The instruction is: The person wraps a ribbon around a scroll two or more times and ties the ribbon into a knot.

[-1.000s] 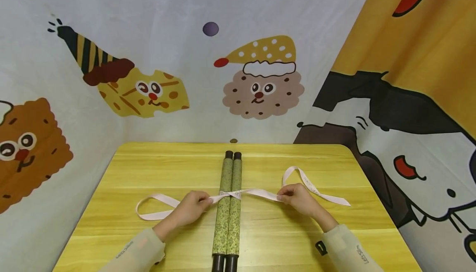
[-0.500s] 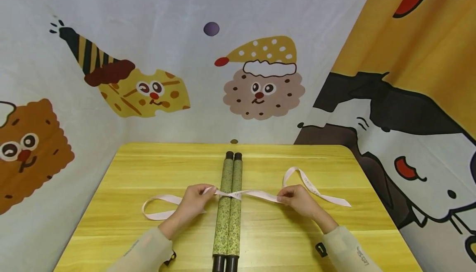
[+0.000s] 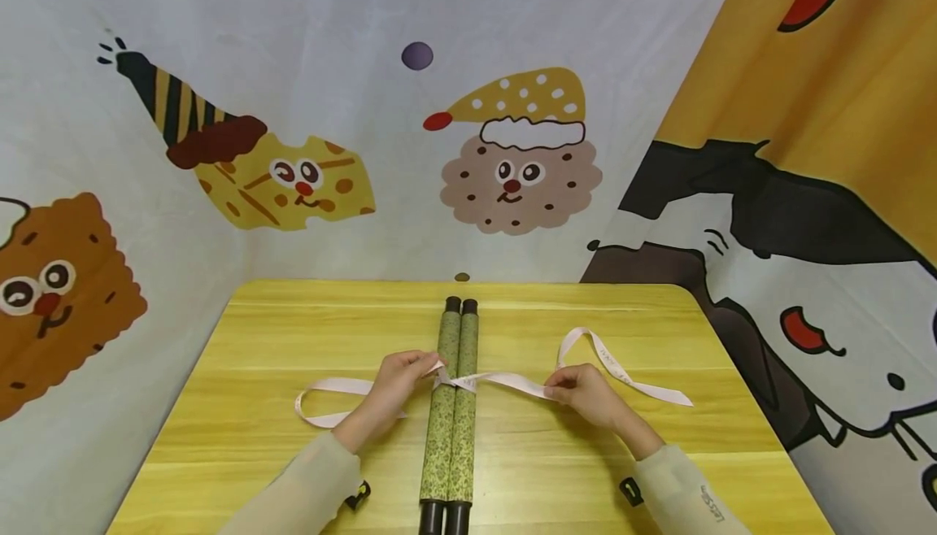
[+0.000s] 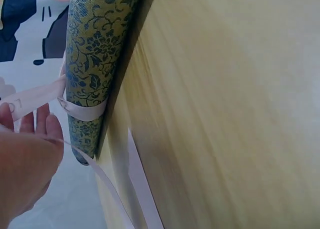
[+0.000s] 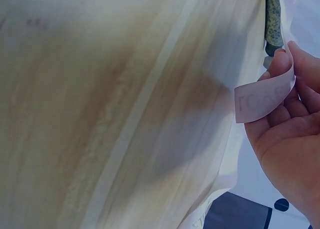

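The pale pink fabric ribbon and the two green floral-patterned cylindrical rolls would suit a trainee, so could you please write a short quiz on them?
1. True or false: the left hand and the right hand both hold the pale pink fabric ribbon.
2. Multiple choice: the two green floral-patterned cylindrical rolls lie (a) crossed, (b) side by side, (c) end to end.
3. Short answer: in the head view, which hand is nearer the rolls?

Key: 1. True. 2. b. 3. The left hand.

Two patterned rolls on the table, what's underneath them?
The rolls lie on the wood-grain table. The pink ribbon crosses their top; whether it also passes beneath, or anything else lies there, cannot be seen because the rolls cover it.
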### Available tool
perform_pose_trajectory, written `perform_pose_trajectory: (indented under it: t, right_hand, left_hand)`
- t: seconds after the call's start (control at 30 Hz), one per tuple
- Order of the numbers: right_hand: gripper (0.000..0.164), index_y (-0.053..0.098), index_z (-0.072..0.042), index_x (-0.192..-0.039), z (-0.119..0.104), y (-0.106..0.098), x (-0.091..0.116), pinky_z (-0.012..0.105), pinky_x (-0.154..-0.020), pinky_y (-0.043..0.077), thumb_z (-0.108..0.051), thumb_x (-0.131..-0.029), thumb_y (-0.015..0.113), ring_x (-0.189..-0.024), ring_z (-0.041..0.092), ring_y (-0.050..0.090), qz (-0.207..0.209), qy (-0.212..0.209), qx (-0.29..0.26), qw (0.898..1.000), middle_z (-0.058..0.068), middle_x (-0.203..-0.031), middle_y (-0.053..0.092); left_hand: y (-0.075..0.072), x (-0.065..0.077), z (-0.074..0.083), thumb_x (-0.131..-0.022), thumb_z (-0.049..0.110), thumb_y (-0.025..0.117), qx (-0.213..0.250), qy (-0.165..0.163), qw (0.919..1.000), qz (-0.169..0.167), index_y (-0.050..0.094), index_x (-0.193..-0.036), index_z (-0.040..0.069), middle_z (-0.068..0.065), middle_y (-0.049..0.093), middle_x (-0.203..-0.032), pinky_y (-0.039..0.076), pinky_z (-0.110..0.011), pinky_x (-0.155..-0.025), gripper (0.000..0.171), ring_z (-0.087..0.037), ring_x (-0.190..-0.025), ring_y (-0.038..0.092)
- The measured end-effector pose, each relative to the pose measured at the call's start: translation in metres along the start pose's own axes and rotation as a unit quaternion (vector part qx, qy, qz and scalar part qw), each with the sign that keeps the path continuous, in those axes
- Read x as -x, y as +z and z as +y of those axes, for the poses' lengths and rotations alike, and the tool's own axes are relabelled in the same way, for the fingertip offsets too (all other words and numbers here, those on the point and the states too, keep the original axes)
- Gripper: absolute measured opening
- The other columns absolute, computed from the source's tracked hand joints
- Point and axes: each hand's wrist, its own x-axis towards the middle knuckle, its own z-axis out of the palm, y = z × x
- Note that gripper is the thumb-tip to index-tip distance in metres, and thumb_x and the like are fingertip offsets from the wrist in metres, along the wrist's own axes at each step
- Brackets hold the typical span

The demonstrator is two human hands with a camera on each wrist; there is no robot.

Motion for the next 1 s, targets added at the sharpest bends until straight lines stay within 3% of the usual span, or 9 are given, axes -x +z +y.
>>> perform_pose_trajectory:
  t: [0.23, 0.37, 0.47, 0.73, 1.0]
  right_hand:
    - [0.006, 0.079, -0.005, -0.095, -0.002, 0.000, 0.001, 0.023, -0.063, 0.052, -0.010, -0.095, 0.077, -0.074, 0.011, 0.059, -0.005, -0.003, -0.006, 1.000, 0.003, -0.087, 0.073]
    - [0.006, 0.079, -0.005, -0.095, -0.001, 0.001, 0.001, 0.023, -0.063, 0.052, -0.010, -0.095, 0.078, -0.074, 0.011, 0.059, -0.005, -0.001, -0.009, 1.000, 0.003, -0.087, 0.073]
    - [0.005, 0.079, -0.005, -0.094, 0.000, 0.002, 0.001, 0.023, -0.063, 0.052, -0.009, -0.094, 0.078, -0.074, 0.012, 0.060, -0.006, -0.002, -0.007, 1.000, 0.003, -0.087, 0.073]
    - [0.005, 0.079, -0.004, -0.096, -0.002, 0.003, 0.003, 0.022, -0.065, 0.053, -0.009, -0.095, 0.078, -0.076, 0.011, 0.060, -0.008, -0.004, -0.014, 1.000, 0.003, -0.089, 0.073]
    - [0.007, 0.079, -0.003, -0.099, -0.005, 0.003, 0.005, 0.022, -0.066, 0.053, -0.009, -0.094, 0.079, -0.079, 0.010, 0.062, -0.004, -0.010, -0.021, 1.000, 0.004, -0.091, 0.074]
  left_hand:
    - [0.005, -0.007, 0.001, -0.105, 0.014, 0.058, 0.034, -0.002, 0.9994, -0.006, 0.069, -0.122, -0.012, -0.022, 0.072, -0.122, 0.055, -0.035, -0.093, 0.033, -0.016, -0.101, 0.068]
    - [0.006, -0.009, -0.002, -0.106, 0.011, 0.059, 0.027, -0.004, 0.9996, 0.000, 0.070, -0.124, -0.011, -0.013, 0.074, -0.108, 0.051, -0.022, -0.072, 0.031, -0.010, -0.082, 0.060]
    - [0.007, -0.010, -0.004, -0.104, 0.009, 0.063, 0.015, 0.002, 0.9999, 0.005, 0.072, -0.122, -0.009, -0.011, 0.076, -0.102, 0.047, -0.017, -0.064, 0.027, -0.008, -0.075, 0.057]
    - [0.011, -0.012, -0.004, -0.096, 0.004, 0.075, -0.008, 0.034, 0.9985, 0.043, 0.078, -0.110, -0.007, -0.021, 0.077, -0.107, 0.058, -0.022, -0.069, 0.018, -0.014, -0.084, 0.069]
    - [0.013, -0.017, -0.005, -0.089, 0.001, 0.081, -0.028, 0.047, 0.9949, 0.085, 0.079, -0.102, -0.007, -0.017, 0.077, -0.092, 0.057, -0.024, -0.061, 0.015, -0.017, -0.073, 0.069]
